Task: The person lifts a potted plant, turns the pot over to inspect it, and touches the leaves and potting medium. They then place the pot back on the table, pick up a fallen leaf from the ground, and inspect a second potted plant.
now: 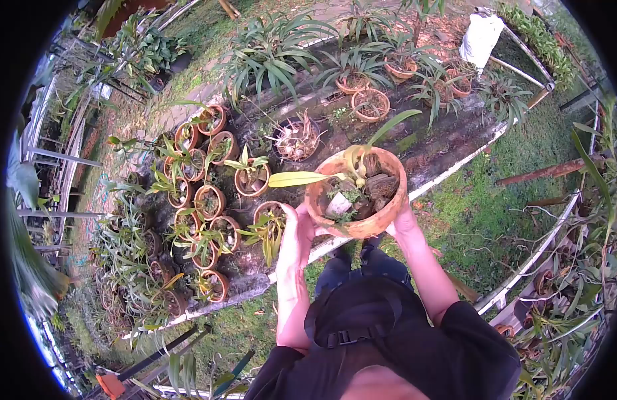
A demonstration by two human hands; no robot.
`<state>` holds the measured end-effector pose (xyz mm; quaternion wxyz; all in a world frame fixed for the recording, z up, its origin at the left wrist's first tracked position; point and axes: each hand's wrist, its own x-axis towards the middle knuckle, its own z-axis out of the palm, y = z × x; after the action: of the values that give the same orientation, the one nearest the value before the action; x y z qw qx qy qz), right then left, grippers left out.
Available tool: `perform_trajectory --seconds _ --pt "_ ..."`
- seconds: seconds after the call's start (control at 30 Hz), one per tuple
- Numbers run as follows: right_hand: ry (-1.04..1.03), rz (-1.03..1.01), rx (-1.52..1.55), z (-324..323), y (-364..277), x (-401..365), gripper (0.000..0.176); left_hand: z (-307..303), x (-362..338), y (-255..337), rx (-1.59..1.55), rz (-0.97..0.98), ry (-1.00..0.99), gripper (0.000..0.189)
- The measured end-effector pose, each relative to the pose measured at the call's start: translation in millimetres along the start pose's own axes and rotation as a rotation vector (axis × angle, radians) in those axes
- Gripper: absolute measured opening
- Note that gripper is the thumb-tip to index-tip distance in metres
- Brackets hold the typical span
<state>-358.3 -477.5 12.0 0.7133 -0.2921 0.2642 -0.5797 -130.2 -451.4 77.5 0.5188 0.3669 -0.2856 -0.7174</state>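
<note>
Head view: I am gripping a terracotta pot (354, 228) between both hands, my left hand (296, 230) pressing flat against its left side and my right hand (403, 223) cupping its right side. The pot is sitting right between my palms, tilting slightly. A yellowing leaf (298, 179) is sticking out above my left hand. Beyond both hands, a bench (442, 143) is carrying smaller potted plants (208, 200).
</note>
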Motion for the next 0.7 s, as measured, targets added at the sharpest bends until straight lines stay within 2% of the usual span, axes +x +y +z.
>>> perform_trajectory --seconds 0.07,0.1,0.13,0.23,0.3,0.37,0.4,0.5,0.53,0.57,0.63,0.67,0.7 --pt "-0.053 0.026 0.185 -5.1 7.5 2.0 0.099 -8.3 3.4 -2.8 0.096 0.031 -0.005 0.082" --pt "0.041 0.068 0.230 -3.5 8.5 2.3 0.098 -14.0 6.7 -6.5 0.145 0.046 -0.010 0.080" --pt "0.137 0.105 0.278 -1.8 9.6 2.6 0.099 -18.6 10.4 -13.6 -0.036 0.077 -0.026 0.063" --pt "0.083 0.154 0.278 0.8 8.7 6.3 0.090 -10.4 9.2 -22.6 -0.005 0.096 0.106 0.061" --pt "0.056 0.172 0.276 6.8 6.0 10.3 0.089 -8.1 11.3 -16.7 -0.091 0.072 0.019 0.062" --pt "0.049 0.214 0.310 12.3 1.2 9.5 0.098 -4.9 12.7 -11.6 -0.121 0.041 -0.065 0.062" --pt "-0.030 0.211 0.391 4.7 8.0 10.4 0.091 -2.8 11.6 -9.7 -0.139 0.039 -0.091 0.062" --pt "0.054 0.208 0.348 3.0 11.5 22.4 0.082 11.6 10.2 -3.0 -0.278 0.028 -0.123 0.061" --pt "0.006 0.190 0.327 -3.8 14.4 24.7 0.075 5.0 8.2 -6.2 -0.381 0.017 -0.150 0.059" --pt "0.078 0.134 0.138 18.0 -2.4 24.7 0.086 -6.4 5.7 -13.7 -0.485 0.005 -0.176 0.057" --pt "-0.157 0.069 0.100 -7.8 8.6 23.0 0.101 -31.3 -0.1 -38.2 -0.334 -0.159 0.117 0.053" --pt "-0.086 0.105 0.077 4.0 -0.7 24.0 0.114 -31.9 -1.7 -38.2 -0.335 -0.136 0.081 0.052" --pt "-0.097 0.108 0.056 3.8 0.1 25.9 0.115 -32.5 -3.2 -38.2 -0.337 -0.114 0.045 0.052"
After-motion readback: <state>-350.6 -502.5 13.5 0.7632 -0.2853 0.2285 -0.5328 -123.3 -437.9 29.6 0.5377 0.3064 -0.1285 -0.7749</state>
